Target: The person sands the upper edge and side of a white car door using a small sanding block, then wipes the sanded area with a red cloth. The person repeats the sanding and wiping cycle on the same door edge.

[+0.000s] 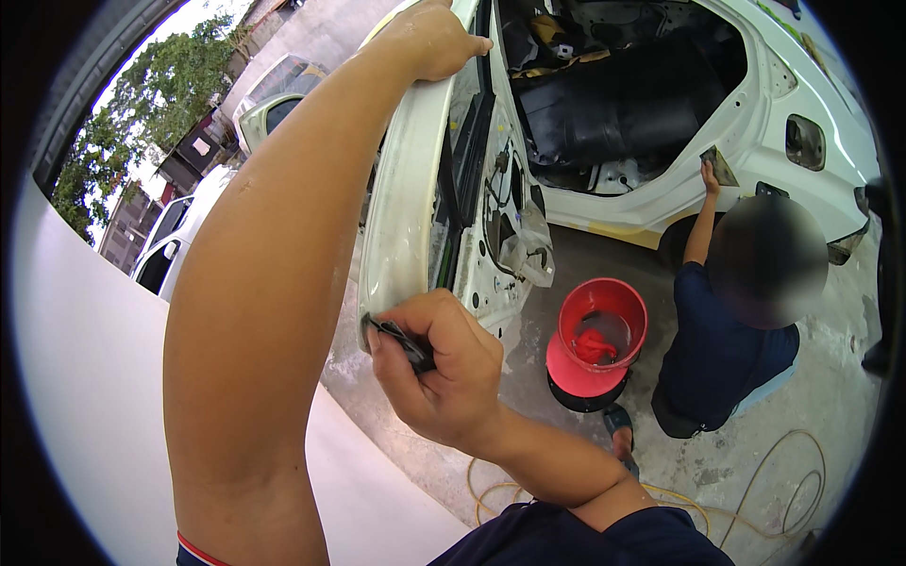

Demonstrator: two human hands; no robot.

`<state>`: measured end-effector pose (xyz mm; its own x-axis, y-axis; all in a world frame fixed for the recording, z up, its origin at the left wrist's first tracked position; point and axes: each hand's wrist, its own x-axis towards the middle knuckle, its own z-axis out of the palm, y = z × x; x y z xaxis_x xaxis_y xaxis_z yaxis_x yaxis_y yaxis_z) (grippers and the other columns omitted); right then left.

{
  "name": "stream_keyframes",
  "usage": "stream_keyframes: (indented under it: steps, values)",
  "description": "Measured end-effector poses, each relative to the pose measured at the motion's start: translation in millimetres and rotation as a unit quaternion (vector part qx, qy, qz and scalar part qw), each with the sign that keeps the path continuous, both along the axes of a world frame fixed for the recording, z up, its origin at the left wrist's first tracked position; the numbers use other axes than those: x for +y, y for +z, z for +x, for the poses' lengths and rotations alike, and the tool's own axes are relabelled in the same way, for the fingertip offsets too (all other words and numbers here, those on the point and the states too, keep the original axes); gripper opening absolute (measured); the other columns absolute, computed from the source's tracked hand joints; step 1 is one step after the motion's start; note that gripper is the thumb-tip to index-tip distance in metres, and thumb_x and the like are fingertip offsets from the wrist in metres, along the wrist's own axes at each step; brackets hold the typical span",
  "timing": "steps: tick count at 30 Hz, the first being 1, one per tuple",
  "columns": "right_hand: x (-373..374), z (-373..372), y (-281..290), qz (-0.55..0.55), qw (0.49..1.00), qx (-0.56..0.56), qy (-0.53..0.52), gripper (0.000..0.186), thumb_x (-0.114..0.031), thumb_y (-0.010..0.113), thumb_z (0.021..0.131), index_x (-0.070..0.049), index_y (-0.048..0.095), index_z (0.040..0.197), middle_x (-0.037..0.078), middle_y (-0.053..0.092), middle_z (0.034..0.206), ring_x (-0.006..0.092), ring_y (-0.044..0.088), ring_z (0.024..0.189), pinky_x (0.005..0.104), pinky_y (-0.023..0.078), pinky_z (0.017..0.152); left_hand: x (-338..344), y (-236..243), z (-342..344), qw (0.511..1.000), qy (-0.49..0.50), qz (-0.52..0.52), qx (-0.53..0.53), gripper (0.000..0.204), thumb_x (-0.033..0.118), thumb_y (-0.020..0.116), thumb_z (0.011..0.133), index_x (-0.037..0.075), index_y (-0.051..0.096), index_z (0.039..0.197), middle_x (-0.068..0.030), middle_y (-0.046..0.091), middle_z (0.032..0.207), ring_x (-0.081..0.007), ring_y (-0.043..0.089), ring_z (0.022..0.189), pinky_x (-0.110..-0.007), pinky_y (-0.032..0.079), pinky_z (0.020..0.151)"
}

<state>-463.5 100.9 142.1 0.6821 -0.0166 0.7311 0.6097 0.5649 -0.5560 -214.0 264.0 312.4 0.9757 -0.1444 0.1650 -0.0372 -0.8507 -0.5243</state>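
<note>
My left hand (429, 40) grips the upper part of the white car door (396, 236), which stands open, with its fingers over the edge. Lower on the same door, my right hand (444, 368) pinches a dark, folded thin sheet (411, 344) at the door's edge, near its pale front face. The door's inner side is stripped, with openings and a loose clear plastic piece (524, 250). Beyond it is the white car body (604, 203) with a black covering (613, 104) inside.
A crouching co-worker (717, 358) holds a flat pad (719, 165) against the car body. A red bucket (602, 292) with water and red cloth sits on a round stool (576, 377). Hoses (802, 439) lie on the concrete. A white panel (85, 358) is at left, parked cars (170, 245) beyond.
</note>
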Motion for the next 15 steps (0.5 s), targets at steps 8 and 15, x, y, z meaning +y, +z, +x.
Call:
stream_keyframes:
  steps: [8,15]
  values:
    - [-7.9,9.7,4.5,-0.025,0.999,-0.024,0.022,0.012,0.006,0.073,0.084,0.001,0.067,0.093,0.010,0.064,0.079,0.0168,0.059,0.064,0.0284,0.046,0.056,8.6,-3.8,7.9,0.995,0.021,-0.077,-0.058,0.054,0.050,0.045,0.107,0.006,0.068,0.130,-0.0343,0.067,0.118,-0.0481,0.067,0.108,-0.050,0.049,0.102]
    - [-11.8,12.2,0.5,-0.047,0.997,-0.054,0.041,0.018,0.007,0.073,0.082,0.000,0.069,0.097,0.011,0.066,0.082,0.0209,0.063,0.067,0.0306,0.049,0.058,-26.3,-2.7,-33.3,0.980,0.000,-0.132,-0.149,0.074,0.051,0.062,0.098,-0.012,0.052,0.137,-0.0368,0.066,0.120,-0.0467,0.065,0.114,-0.047,0.048,0.104]
